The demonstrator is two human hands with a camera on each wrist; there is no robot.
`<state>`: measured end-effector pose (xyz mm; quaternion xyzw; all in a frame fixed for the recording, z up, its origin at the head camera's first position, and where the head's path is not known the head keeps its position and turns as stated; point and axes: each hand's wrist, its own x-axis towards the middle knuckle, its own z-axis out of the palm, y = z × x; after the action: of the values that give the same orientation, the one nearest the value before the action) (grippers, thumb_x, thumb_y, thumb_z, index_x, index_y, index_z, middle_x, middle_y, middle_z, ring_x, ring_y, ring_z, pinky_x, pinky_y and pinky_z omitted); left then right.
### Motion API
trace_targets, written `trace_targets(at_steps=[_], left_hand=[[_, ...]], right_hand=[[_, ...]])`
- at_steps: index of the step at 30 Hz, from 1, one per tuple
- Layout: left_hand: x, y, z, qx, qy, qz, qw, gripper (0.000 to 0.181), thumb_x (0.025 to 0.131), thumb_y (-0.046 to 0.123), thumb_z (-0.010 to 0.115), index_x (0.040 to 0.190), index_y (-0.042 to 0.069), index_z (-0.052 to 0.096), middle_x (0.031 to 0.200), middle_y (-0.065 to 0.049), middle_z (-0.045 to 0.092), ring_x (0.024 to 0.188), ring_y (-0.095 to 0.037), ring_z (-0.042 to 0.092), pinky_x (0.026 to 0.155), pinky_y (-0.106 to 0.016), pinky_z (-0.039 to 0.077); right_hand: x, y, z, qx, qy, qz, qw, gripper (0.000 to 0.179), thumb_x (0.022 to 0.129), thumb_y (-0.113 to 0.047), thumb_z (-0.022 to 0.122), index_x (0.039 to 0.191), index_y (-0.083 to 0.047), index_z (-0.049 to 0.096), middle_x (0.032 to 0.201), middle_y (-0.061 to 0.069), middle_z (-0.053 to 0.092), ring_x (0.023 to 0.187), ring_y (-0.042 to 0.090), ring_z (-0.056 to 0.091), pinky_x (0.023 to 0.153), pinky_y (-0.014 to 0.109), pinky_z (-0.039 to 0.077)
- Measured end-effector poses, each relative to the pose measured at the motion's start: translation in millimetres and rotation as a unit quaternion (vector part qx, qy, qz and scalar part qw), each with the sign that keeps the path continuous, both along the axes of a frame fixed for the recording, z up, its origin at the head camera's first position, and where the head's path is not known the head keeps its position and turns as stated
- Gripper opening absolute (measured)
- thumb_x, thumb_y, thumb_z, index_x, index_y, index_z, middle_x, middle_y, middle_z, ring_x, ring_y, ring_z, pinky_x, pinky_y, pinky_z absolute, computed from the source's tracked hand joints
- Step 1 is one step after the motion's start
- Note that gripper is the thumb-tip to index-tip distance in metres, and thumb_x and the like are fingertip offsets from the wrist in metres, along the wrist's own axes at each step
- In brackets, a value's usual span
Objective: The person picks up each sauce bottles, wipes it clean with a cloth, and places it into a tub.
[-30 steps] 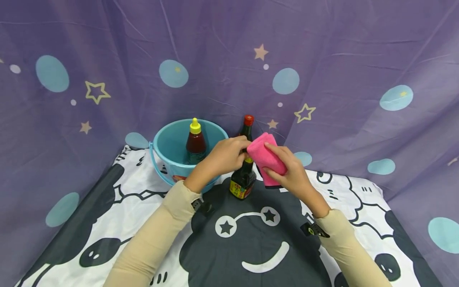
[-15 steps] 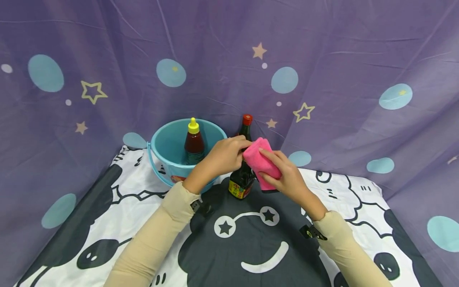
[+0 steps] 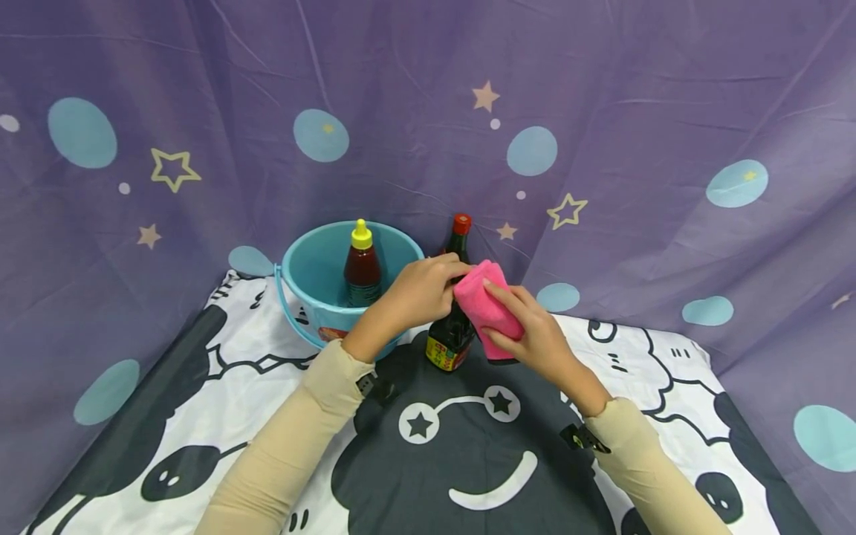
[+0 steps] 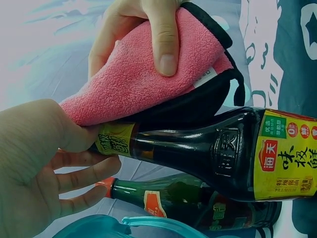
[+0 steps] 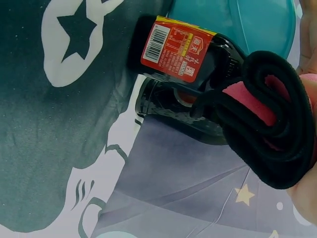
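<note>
In the head view my left hand (image 3: 420,293) grips a dark soy sauce bottle (image 3: 449,345) at its neck. The bottle stands upright with a yellow label low on its body. My right hand (image 3: 538,334) holds a folded pink towel (image 3: 488,308) with black edging. In the left wrist view the towel (image 4: 143,74) lies along the neck of the soy sauce bottle (image 4: 233,153), touching the left thumb. The bottle's cap is hidden by the left hand and towel. Behind it stands a green glass bottle (image 3: 459,241) with a red cap.
A light blue bucket (image 3: 304,286) with a handle stands left of the bottles. Inside it is a dark red sauce bottle (image 3: 363,271) with a yellow nozzle cap. A purple curtain (image 3: 414,89) hangs behind the black and white patterned cloth (image 3: 414,490).
My right hand has moved the towel slightly left and down, closer against the soy sauce bottle. The left hand keeps its grip on the neck.
</note>
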<state>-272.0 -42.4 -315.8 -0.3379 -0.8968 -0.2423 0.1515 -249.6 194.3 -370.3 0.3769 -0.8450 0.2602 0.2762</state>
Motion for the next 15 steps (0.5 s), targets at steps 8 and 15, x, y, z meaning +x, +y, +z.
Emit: trace_targets(at_steps=[8, 15], left_hand=[[1.0, -0.2, -0.6, 0.003, -0.006, 0.002, 1.0, 0.035, 0.1, 0.008, 0.058, 0.132, 0.012, 0.069, 0.106, -0.006, 0.069, 0.075, -0.019, 0.06, 0.066, -0.031, 0.049], [1.0, -0.5, -1.1, 0.002, -0.011, 0.003, 0.9999, 0.035, 0.1, 0.016, 0.063, 0.135, 0.011, 0.067, 0.11, -0.007, 0.069, 0.077, -0.019, 0.06, 0.07, -0.032, 0.052]], right_hand=[[1.9, 1, -6.0, 0.006, -0.004, -0.001, 1.0, 0.074, 0.077, -0.01, 0.088, 0.144, -0.012, 0.056, 0.122, 0.017, 0.062, 0.094, 0.027, 0.064, 0.071, 0.041, 0.058], [3.2, 3, -18.0, 0.032, -0.001, -0.003, 0.9995, 0.072, 0.077, -0.013, 0.089, 0.142, -0.013, 0.058, 0.119, 0.016, 0.062, 0.088, 0.026, 0.065, 0.07, 0.041, 0.059]])
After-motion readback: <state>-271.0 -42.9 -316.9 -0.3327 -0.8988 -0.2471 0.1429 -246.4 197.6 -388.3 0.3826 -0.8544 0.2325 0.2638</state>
